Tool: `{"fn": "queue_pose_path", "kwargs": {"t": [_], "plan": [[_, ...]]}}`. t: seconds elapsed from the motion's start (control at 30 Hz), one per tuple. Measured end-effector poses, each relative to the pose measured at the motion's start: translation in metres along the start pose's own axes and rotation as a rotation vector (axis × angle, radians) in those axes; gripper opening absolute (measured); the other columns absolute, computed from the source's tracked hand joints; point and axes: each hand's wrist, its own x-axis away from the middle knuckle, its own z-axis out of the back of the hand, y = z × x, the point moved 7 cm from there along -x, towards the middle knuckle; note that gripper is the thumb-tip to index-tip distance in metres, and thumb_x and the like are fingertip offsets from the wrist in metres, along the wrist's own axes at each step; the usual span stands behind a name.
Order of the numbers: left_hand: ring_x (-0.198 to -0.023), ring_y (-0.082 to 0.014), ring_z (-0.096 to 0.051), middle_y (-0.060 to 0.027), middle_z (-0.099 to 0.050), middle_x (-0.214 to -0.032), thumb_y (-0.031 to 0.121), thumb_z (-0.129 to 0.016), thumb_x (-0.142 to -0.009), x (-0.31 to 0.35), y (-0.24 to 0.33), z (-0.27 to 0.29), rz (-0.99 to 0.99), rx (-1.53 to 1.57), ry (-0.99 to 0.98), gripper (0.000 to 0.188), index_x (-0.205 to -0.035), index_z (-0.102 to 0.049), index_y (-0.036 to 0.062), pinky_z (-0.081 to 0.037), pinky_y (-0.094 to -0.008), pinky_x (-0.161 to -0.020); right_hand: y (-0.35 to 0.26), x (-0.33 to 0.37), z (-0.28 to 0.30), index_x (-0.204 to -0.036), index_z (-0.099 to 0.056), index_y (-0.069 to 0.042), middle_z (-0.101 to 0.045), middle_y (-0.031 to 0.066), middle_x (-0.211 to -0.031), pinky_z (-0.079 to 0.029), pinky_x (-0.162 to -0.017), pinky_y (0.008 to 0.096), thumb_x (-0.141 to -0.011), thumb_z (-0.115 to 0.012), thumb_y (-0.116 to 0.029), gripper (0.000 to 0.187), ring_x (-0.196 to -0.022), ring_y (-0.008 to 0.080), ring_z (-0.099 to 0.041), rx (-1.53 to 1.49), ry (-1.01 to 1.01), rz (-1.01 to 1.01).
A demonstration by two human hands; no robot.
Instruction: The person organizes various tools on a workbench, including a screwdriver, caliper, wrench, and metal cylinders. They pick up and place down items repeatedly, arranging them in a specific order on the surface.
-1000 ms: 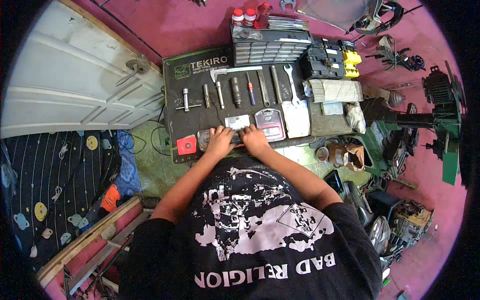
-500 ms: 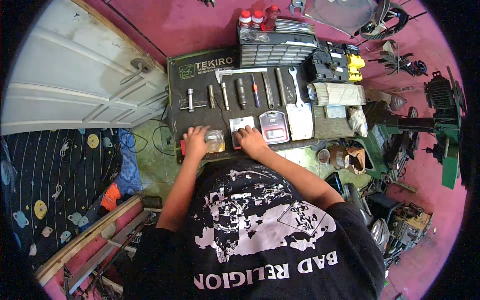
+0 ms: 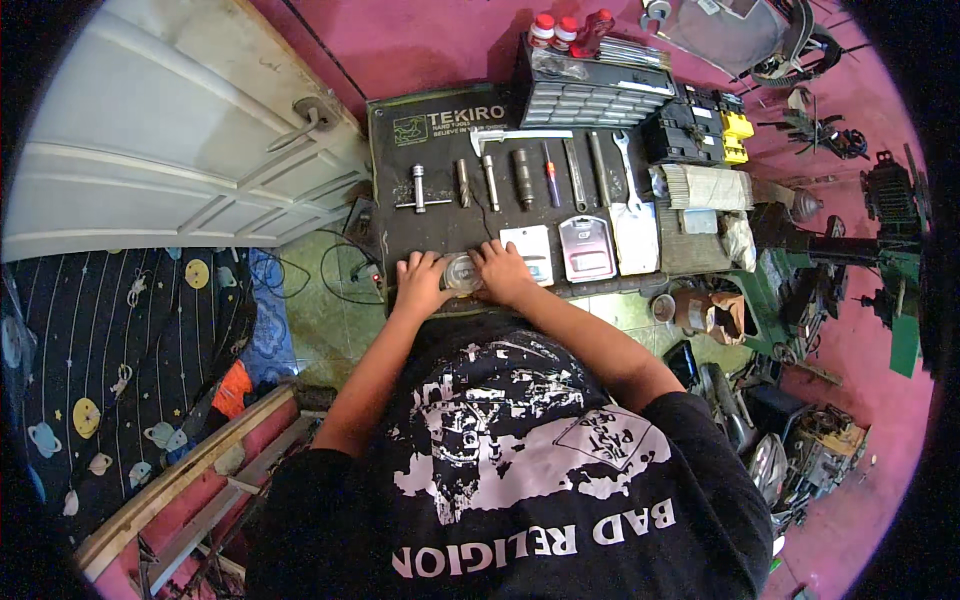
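My left hand (image 3: pixel 421 284) and my right hand (image 3: pixel 502 273) sit close together at the near edge of the dark work mat (image 3: pixel 410 240). Between them is a clear, rounded plastic pack (image 3: pixel 462 272), gripped from both sides; my fingers cover its edges. Just right of my right hand lies a white flat pack (image 3: pixel 530 242) with a dark, slim item in it. Beyond my hands, a row of tools runs across the mat: a T-handle tap wrench (image 3: pixel 418 188), a fluted drill bit (image 3: pixel 464 184), a dark cylindrical tool (image 3: pixel 523 178) and a caliper (image 3: pixel 530 135).
Further right lie a clear blister pack (image 3: pixel 587 248), a white packet (image 3: pixel 638 245) and an open-end wrench (image 3: pixel 627 172). A small-drawer cabinet (image 3: pixel 598 100) and black cases (image 3: pixel 685 135) stand behind. At the left is a white door (image 3: pixel 200 150).
My right hand has left the white flat pack and come over to the clear pack beside my left hand. The whole view has shifted, with the mat now further right.
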Motion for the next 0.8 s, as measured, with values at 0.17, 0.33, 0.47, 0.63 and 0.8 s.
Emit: {"fn": "queue_pose_path", "kwargs": {"t": [0.17, 0.33, 0.47, 0.63, 0.8], "plan": [[-0.121, -0.0276, -0.051, -0.0049, -0.063, -0.127, 0.042, -0.090, -0.067, 0.012, -0.017, 0.021, -0.006, 0.068, 0.091, 0.068, -0.128, -0.071, 0.0186, -0.037, -0.0454, -0.098, -0.009, 0.005, 0.019, -0.141, -0.058, -0.008, -0.061, 0.0100, -0.128, -0.043, -0.098, 0.0452, -0.084, -0.074, -0.041, 0.068, -0.124, 0.0277, -0.052, -0.033, 0.078, -0.117], [-0.117, -0.0270, -0.053, -0.0013, -0.064, -0.125, 0.036, -0.087, -0.071, 0.038, -0.059, 0.025, 0.017, -0.007, 0.106, 0.059, -0.126, -0.072, 0.0198, -0.037, -0.0457, -0.096, -0.040, -0.011, 0.027, -0.137, -0.060, -0.008, -0.063, 0.0092, -0.121, -0.043, -0.094, 0.0440, -0.086, -0.072, -0.035, 0.059, -0.115, 0.0275, -0.055, -0.067, 0.229, 0.026], [-0.116, -0.0279, -0.053, -0.0013, -0.065, -0.125, 0.036, -0.086, -0.071, 0.046, -0.068, 0.020, -0.026, -0.034, 0.099, 0.057, -0.124, -0.073, 0.0197, -0.037, -0.0470, -0.096, -0.076, -0.034, 0.011, -0.130, -0.064, -0.009, -0.065, 0.0072, -0.116, -0.042, -0.094, 0.0432, -0.086, -0.070, -0.034, 0.050, -0.115, 0.0270, -0.056, 0.006, 0.244, 0.254], [-0.119, -0.0276, -0.052, -0.0016, -0.064, -0.126, 0.036, -0.086, -0.071, 0.043, -0.072, 0.019, 0.020, 0.006, 0.048, 0.057, -0.124, -0.073, 0.0198, -0.036, -0.0483, -0.099, -0.094, -0.052, 0.020, -0.112, -0.073, -0.010, -0.067, 0.0073, -0.118, -0.042, -0.096, 0.0442, -0.093, -0.057, -0.025, 0.029, -0.116, 0.0254, -0.057, -0.049, 0.241, 0.313], [-0.125, -0.0281, -0.050, -0.0018, -0.062, -0.132, 0.036, -0.086, -0.074, 0.048, -0.089, 0.007, 0.061, -0.012, -0.016, 0.059, -0.128, -0.072, 0.0167, -0.034, -0.0516, -0.105, -0.107, -0.061, 0.015, -0.116, -0.071, -0.005, -0.067, 0.0090, -0.116, -0.043, -0.098, 0.0456, -0.093, -0.057, -0.027, 0.035, -0.116, 0.0272, -0.057, 0.061, 0.173, 0.378]]}}
